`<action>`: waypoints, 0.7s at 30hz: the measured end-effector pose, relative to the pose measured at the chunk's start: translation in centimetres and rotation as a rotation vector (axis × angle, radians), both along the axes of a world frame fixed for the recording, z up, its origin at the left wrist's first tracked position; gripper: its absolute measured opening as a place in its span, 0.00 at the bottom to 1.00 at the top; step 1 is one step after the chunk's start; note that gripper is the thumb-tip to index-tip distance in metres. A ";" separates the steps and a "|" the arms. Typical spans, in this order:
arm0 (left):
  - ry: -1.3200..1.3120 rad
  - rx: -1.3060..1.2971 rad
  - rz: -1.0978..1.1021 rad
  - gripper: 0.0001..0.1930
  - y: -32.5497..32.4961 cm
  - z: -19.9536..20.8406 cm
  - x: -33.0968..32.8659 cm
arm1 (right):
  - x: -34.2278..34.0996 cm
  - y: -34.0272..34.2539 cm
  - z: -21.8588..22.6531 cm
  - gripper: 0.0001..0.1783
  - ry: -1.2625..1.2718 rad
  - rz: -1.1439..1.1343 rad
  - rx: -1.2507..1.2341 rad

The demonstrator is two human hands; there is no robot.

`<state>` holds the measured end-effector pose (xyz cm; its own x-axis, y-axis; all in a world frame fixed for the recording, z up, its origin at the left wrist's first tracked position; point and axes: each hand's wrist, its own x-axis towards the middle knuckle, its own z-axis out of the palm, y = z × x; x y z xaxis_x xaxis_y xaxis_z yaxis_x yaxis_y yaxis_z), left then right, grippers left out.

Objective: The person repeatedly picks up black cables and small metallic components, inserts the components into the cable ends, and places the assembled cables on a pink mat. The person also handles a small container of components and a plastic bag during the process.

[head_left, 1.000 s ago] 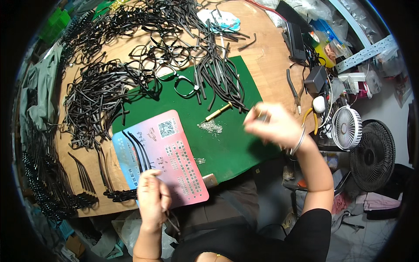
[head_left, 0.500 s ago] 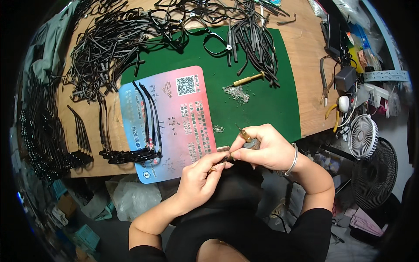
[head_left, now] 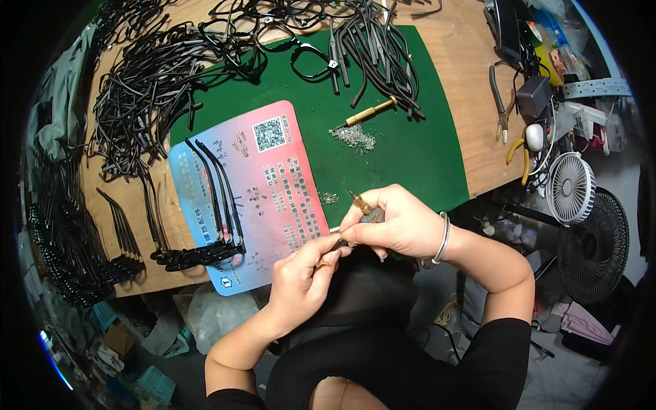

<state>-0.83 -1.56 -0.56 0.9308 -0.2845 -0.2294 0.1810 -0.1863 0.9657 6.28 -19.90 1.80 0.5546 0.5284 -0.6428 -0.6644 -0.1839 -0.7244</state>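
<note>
Green mat (head_left: pixel 417 157) stretches wide; right hand (head_left: pixel 404 224) holds tool (head_left: pixel 361 203) by mat's near edge.

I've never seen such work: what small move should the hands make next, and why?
Perhaps swing the brass-collared tool round so its tip faces the small dark piece: the right hand holds the tool with its tip pointing away, toward the green mat, while the left hand pinches that piece.
</note>
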 end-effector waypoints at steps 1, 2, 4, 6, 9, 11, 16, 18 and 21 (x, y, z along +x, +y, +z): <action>0.008 -0.026 0.004 0.11 0.0 -0.1 -0.1 | -0.1 0.0 -0.2 0.11 0.040 0.013 0.018; 0.016 -0.053 0.008 0.11 0.1 -0.3 -0.1 | -0.1 -0.1 -0.5 0.12 0.074 0.022 0.057; 0.105 -0.171 -0.032 0.11 0.7 -0.9 -0.1 | 0.1 -0.5 -1.2 0.15 0.143 0.038 0.134; 0.138 -0.230 -0.074 0.10 1.1 -1.1 0.1 | 0.3 -0.6 -1.7 0.21 0.216 0.099 0.155; 0.059 -0.201 -0.148 0.11 1.4 -0.7 -0.1 | 0.0 -0.6 -3.0 0.22 0.374 0.181 0.222; 0.036 -0.215 -0.105 0.13 0.9 -0.6 -0.2 | 0.0 -0.4 -2.7 0.24 0.257 0.203 0.160; 0.014 -0.137 -0.132 0.13 1.0 -1.1 0.1 | -1.4 -0.6 -2.5 0.29 -0.458 0.235 -0.190; 0.033 -0.117 -0.033 0.13 1.4 -1.8 -0.4 | -2.0 -1.4 -2.1 0.28 -0.626 0.254 -0.299; 0.115 0.036 0.078 0.13 2.5 -1.8 0.2 | -1.6 -3.2 -1.0 0.19 -0.763 0.236 -0.521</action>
<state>-0.66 0.93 -2.33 0.9169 -0.2019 -0.3443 0.3051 -0.2019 0.9307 4.65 -23.06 0.82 0.8373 0.4295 -0.3384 0.0489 -0.6752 -0.7360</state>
